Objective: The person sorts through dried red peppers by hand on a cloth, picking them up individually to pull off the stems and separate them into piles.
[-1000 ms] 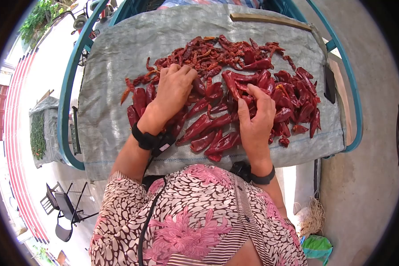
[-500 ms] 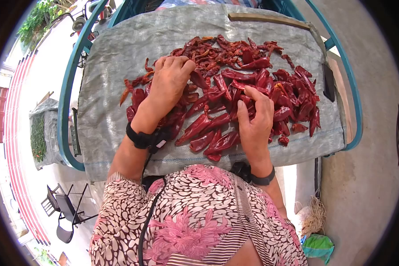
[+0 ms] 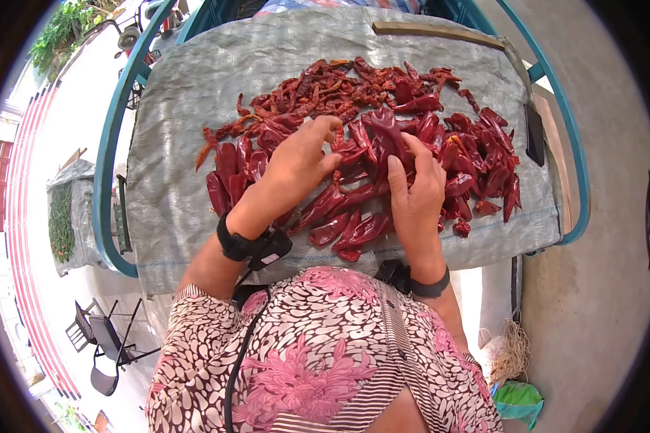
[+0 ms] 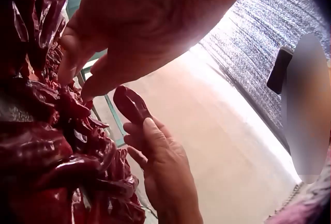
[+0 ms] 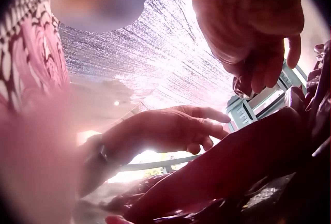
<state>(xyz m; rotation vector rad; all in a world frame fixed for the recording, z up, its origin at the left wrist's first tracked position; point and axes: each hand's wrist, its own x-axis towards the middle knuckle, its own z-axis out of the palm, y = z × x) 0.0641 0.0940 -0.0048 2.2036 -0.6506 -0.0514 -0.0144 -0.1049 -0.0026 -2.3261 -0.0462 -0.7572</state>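
Observation:
Over the middle of a heap of red dried chili peppers (image 3: 325,206), my left hand (image 3: 300,166) hovers with thumb and forefinger apart and nothing between them. In the right wrist view the fingers of that left hand (image 5: 165,128) are loosely extended. My right hand (image 3: 420,191) pinches one large glossy chili pepper (image 3: 385,130) between thumb and fingers; the left wrist view shows this pepper (image 4: 132,105) raised beside the heap. Smaller, wrinkled chilies (image 3: 303,94) form a band behind both hands. More smooth, dark red chilies (image 3: 495,155) lie to the right of my right hand.
A grey woven sheet (image 3: 188,94) covers the cart under the peppers. Blue-green rails (image 3: 108,166) run along both sides. A wooden strip (image 3: 440,32) lies at the back edge, and a phone (image 3: 534,136) near the right edge.
My left hand has moved from the wrinkled chilies rightward and toward the body, its thumb and forefinger now apart. The pepper at my right hand now stands more upright. The right hand has barely moved.

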